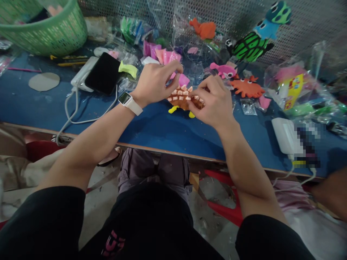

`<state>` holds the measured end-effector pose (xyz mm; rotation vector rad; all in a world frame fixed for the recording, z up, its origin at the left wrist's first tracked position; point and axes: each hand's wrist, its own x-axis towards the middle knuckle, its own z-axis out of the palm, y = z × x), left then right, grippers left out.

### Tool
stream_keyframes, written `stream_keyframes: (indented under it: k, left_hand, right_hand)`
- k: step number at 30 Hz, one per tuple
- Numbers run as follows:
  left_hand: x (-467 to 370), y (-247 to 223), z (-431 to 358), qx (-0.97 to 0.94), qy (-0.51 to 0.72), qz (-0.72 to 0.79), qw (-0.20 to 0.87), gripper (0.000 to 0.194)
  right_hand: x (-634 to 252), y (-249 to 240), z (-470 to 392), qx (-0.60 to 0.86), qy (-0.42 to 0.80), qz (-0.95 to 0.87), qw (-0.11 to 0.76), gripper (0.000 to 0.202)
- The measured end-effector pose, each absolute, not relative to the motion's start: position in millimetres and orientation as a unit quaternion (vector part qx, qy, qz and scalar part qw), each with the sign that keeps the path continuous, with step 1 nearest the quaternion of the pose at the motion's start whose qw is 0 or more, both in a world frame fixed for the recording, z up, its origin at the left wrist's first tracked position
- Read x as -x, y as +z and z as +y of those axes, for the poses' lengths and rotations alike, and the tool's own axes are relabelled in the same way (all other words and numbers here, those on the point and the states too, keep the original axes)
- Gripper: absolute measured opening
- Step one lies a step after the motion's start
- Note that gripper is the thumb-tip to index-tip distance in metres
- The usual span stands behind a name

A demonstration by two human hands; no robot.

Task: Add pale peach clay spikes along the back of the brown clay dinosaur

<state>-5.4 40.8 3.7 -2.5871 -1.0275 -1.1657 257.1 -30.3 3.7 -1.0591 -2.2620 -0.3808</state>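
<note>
A brown clay figure (183, 104) with rows of small pale pink pieces on its back and yellow feet sits on the blue table. My right hand (213, 101) covers its right end, thumb and fingers closed at its side and top. Just above the figure's left end is my left hand (155, 81), its thumb and forefinger drawn together; what lies between them, if anything, is too small to make out. Behind the fingers are a folded pink clay piece (168, 56) and a purple-pink piece (184, 79).
A pink clay figure (223, 70), an orange crab (247, 87) and stacked turtle-like figures (251, 43) stand behind on the right. At left lie a black phone (103, 74), a white power bank (84, 74) with cable, and a green basket (54, 34). Another person's arm (332, 191) shows at right.
</note>
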Motion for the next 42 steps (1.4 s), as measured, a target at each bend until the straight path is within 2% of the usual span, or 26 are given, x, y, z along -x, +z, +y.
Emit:
stream_keyframes:
  k: [4,13,28,37,42]
  left_hand:
    - [5.8,3.1,40.1,0.853,-0.395,-0.333,0.068,0.031]
    - [4.6,3.9,37.6,0.848,-0.395,-0.353,0.031,0.029]
    - [6.6,2.8,39.8,0.852,-0.409,-0.327,-0.006,0.027]
    - [6.0,5.3,34.3,0.851,-0.406,-0.332,0.012,0.032]
    - [4.2,6.0,34.3,0.853,-0.401,-0.334,0.025,0.031]
  right_hand:
    - [-257.0,3.6,-30.7,0.397,-0.145,-0.857,0.295,0.011]
    - [-256.1,4.5,-31.1,0.41,-0.143,-0.86,0.267,0.018]
    - [-261.2,6.0,-27.5,0.415,-0.09,-0.852,0.308,0.019]
    - [-261.1,4.1,-26.7,0.413,-0.075,-0.854,0.308,0.021]
    - [-261.2,0.4,-23.7,0.403,-0.097,-0.855,0.311,0.014]
